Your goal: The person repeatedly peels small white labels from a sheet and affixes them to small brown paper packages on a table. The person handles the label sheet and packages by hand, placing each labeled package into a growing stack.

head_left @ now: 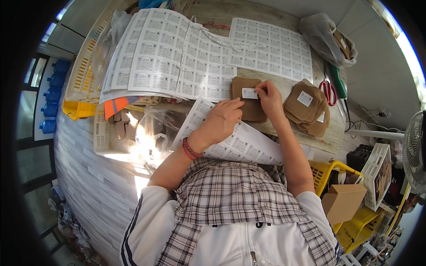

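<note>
From the head camera, looking down, a brown pad [246, 98] lies flat on the tabletop [284, 128], just past a sheet of stickers [235, 142] that droops over the near edge toward the person's lap. The left hand [222, 119] rests on the pad's near side with its fingers pressed together and flat, holding the pad down. The right hand [270, 98] pinches one end of a small white sticker [250, 93] that sits on top of the pad. The pad looks thin, soft and light, so it would likely bend and slide if nothing held it; a flat press near its edge seems the best way to keep it put. The sticker looks like very thin paper, easy to crease, so a soft pinch at its corner looks safest. To the right, a pile of brown pads with stickers [307, 106] sits near, with red-handled scissors [328, 91] just beyond it. Big label sheets [177, 57] cover the far half of the tabletop, touching the pad's far side. There is little bare room: only a strip between the pad and the pile. A clear plastic bag [326, 37] sits at the far right corner.
</note>
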A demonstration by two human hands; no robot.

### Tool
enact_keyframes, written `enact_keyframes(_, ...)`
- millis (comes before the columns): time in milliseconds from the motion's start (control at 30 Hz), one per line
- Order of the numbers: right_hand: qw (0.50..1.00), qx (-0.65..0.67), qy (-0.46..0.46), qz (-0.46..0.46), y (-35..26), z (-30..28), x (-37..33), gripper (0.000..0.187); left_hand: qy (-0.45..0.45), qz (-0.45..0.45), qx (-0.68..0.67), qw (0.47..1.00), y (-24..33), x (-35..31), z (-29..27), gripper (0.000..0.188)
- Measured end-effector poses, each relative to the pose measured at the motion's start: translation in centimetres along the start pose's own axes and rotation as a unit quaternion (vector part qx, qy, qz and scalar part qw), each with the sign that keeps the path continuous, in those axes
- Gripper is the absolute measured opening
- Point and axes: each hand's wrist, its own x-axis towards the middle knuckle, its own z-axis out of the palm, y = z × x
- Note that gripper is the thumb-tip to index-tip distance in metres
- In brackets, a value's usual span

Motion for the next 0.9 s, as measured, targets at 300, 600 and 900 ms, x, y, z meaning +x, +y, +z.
enact_keyframes(300, 1.000, -0.019, 0.012, -0.021, -0.4, 0.1, -0.2, 0.010, -0.017, -0.040, -0.025, 0.999, 1.1, 0.3, -0.7, 0.006)
enact_keyframes(600, 0.991, -0.105, 0.031, -0.081, -1.1, 0.5, -1.2, 0.014, -0.020, 0.011, 0.070, 0.997, 0.6, 0.2, 0.2, 0.008)
enact_keyframes(900, 0.967, -0.170, 0.144, -0.127, -0.9, 1.5, -1.9, 0.029, -0.036, -0.006, 0.075, 0.996, 0.9, 0.2, 0.2, 0.010)
